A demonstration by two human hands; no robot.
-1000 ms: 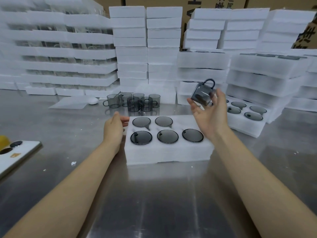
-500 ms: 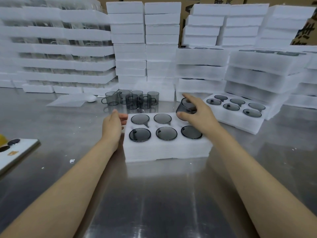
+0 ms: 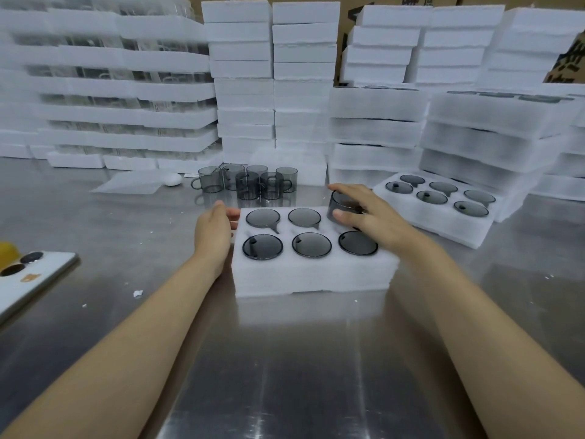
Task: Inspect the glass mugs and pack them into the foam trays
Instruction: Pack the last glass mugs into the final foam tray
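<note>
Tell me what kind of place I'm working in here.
Most likely a packing station in a glassware factory or warehouse. Stacks of white foam trays line the back of a steel table, cardboard cartons stand behind them, and loose smoked-glass mugs wait beside a nearly filled tray.

Five smoked glass mugs [image 3: 311,245] sit sunk in the near foam tray [image 3: 313,277], and a sixth mug [image 3: 343,207] stands partly out of its two o'clock pocket. Six loose mugs [image 3: 248,185] cluster at twelve o'clock on the bench [image 3: 285,359]. The second tray [image 3: 443,217], at two o'clock, holds six more (eighteen mugs countable in all). One phone [image 3: 28,277] lies at nine o'clock.
</note>
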